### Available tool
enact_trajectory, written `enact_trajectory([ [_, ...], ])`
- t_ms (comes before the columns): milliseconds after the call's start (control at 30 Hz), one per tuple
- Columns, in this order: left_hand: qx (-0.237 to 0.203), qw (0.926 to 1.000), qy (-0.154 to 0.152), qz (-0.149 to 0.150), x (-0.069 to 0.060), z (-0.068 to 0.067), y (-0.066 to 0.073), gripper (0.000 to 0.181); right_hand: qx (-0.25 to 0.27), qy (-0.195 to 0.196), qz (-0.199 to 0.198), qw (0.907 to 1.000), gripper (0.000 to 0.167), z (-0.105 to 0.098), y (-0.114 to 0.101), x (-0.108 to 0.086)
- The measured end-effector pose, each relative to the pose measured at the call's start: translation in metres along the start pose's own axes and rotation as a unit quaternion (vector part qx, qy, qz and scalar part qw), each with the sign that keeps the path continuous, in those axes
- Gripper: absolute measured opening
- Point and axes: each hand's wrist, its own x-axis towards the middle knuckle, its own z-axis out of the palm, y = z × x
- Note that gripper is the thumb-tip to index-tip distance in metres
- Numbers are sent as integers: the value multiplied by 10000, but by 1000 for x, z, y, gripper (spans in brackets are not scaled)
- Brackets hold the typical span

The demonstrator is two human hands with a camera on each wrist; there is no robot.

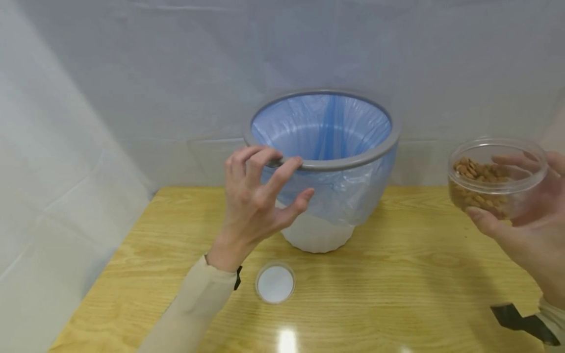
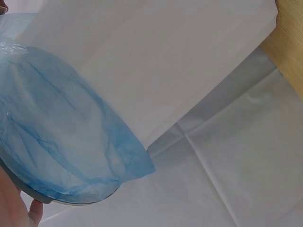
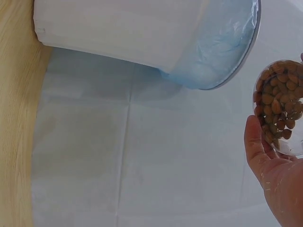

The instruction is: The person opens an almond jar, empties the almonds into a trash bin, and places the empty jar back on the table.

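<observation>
In the head view a white trash bin (image 1: 319, 234) with a grey rim stands on the table, lined with a blue plastic bag (image 1: 348, 193). My left hand (image 1: 258, 196) holds the near left part of the rim, fingers bent over it and thumb apart from the bin's side. To the right, my right hand (image 1: 536, 223) grips a clear round plastic container (image 1: 496, 184), raised beside the bin. Almonds (image 3: 279, 97) lie inside the container, gathered toward one side in the right wrist view.
A small round item with a white top (image 1: 275, 283) lies on the wooden table (image 1: 397, 294), in front of the bin. Pale sheeting (image 1: 185, 73) hangs behind the table and along its left side.
</observation>
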Motion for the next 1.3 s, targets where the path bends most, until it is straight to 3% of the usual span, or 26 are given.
enact_trajectory([
  [300,-26,9998,-80,-169,1,0,3,40,-81,-11,-48,10000,96,7,-6,2],
  [500,51,9979,-144,-627,11,-1,15,40,37,-139,-112,9998,98,1,1,3],
  [867,514,9883,63,-1432,18,9,34,36,16,-80,-170,9998,99,5,3,2],
  [1300,444,9876,184,-1496,18,11,35,36,185,-110,-176,9996,96,10,2,6],
])
